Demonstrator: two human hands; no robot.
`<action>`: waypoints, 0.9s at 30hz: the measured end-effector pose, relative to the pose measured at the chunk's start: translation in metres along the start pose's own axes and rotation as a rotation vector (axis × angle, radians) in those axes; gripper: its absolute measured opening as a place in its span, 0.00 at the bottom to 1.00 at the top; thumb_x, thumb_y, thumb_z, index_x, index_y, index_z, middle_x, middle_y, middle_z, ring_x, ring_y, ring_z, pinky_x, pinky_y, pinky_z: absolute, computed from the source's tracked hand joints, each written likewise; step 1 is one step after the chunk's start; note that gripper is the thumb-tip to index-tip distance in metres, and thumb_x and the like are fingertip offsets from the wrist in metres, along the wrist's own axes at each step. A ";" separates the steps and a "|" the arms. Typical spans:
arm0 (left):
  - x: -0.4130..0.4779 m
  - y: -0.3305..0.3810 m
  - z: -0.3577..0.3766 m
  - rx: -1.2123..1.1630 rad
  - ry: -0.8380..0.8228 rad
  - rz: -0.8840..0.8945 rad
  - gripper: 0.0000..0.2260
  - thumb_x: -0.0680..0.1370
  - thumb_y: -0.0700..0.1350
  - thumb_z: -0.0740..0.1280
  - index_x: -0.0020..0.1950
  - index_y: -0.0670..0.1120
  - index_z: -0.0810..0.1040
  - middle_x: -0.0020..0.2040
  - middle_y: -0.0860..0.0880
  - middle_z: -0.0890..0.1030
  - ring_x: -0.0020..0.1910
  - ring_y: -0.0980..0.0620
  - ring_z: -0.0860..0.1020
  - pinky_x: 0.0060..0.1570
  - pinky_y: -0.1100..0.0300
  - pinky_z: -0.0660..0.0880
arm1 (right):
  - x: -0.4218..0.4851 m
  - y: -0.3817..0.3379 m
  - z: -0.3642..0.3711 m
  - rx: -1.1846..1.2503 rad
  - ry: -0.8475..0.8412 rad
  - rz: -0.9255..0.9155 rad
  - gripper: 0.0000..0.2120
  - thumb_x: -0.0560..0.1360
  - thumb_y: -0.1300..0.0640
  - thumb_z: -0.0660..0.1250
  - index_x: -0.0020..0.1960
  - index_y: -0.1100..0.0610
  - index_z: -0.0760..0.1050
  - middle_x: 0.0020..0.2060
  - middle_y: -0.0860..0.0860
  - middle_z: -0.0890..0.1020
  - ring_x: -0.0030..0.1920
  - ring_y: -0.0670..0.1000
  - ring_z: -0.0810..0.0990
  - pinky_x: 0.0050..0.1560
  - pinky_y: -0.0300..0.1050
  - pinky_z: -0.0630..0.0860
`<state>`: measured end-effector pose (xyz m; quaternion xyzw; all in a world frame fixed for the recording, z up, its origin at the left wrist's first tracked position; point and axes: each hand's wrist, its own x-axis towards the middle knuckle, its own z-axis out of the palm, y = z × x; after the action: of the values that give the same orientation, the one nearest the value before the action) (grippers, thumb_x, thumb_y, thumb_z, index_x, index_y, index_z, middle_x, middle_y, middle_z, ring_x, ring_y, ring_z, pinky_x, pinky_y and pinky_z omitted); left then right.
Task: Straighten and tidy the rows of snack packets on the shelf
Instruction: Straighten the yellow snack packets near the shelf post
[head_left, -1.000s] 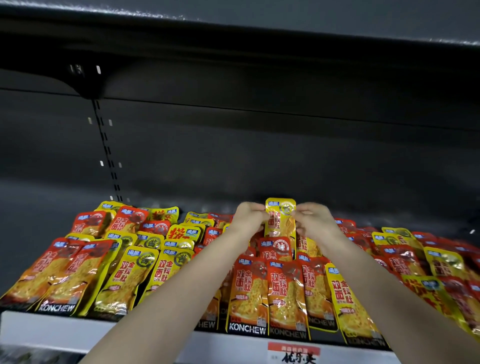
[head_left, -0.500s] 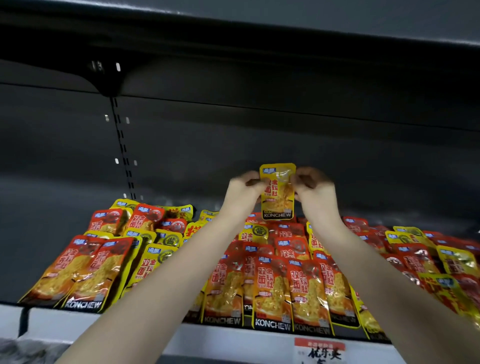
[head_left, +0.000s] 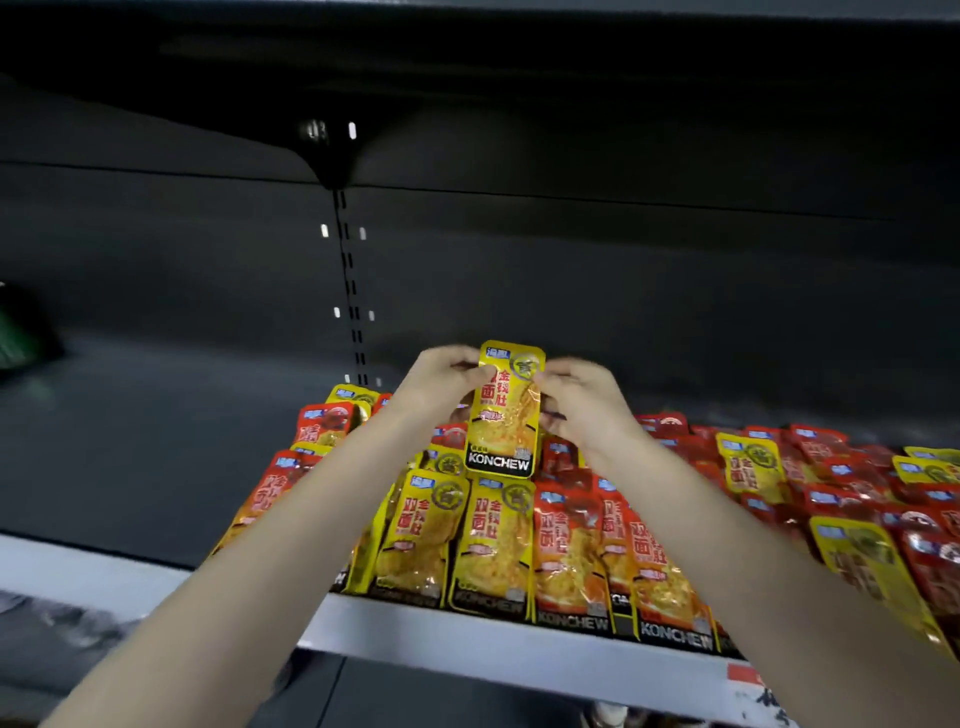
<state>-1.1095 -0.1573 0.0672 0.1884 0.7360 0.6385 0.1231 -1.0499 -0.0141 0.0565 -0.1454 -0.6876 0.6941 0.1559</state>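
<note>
Head view: yellow packet (head_left: 501, 415) held above the middle rows, clear of the shelf (head_left: 467, 639). Left hand (head_left: 441, 379) and right hand (head_left: 582, 400) pinch its upper side edges. Long axis near vertical, top end up, print facing near. Near row (head_left: 493, 545) looks roughly aligned; far right packets (head_left: 831, 493) lie jumbled, so most tidying is judged left.

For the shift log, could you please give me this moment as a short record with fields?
held item: yellow packet, upright, above the rows
left hand: pinches the packet's upper left edge
right hand: pinches its upper right edge
front row: yellow packets to the left of red packets
shelf: white front edge, packets standing behind it
</note>
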 end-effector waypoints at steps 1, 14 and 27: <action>-0.001 -0.003 -0.006 0.009 0.007 0.000 0.04 0.78 0.41 0.67 0.45 0.48 0.78 0.38 0.51 0.79 0.35 0.55 0.77 0.34 0.62 0.74 | -0.001 0.002 0.006 -0.005 -0.012 0.000 0.04 0.78 0.63 0.63 0.47 0.56 0.75 0.41 0.54 0.80 0.38 0.49 0.78 0.33 0.39 0.74; -0.019 -0.032 -0.058 0.357 -0.112 -0.035 0.10 0.76 0.37 0.67 0.56 0.46 0.75 0.40 0.43 0.79 0.38 0.51 0.77 0.39 0.60 0.79 | -0.014 0.035 0.049 -0.478 -0.142 -0.049 0.12 0.78 0.65 0.63 0.61 0.60 0.71 0.40 0.55 0.77 0.36 0.53 0.79 0.47 0.54 0.80; -0.036 -0.044 -0.059 0.771 -0.144 0.123 0.16 0.75 0.42 0.70 0.63 0.46 0.76 0.49 0.51 0.75 0.51 0.55 0.75 0.45 0.66 0.68 | -0.035 0.045 0.048 -0.772 -0.176 -0.202 0.09 0.77 0.61 0.65 0.56 0.54 0.73 0.36 0.48 0.73 0.39 0.52 0.76 0.37 0.45 0.72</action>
<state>-1.1076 -0.2306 0.0313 0.3089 0.8986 0.3064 0.0563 -1.0392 -0.0722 0.0115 -0.0652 -0.9191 0.3760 0.0980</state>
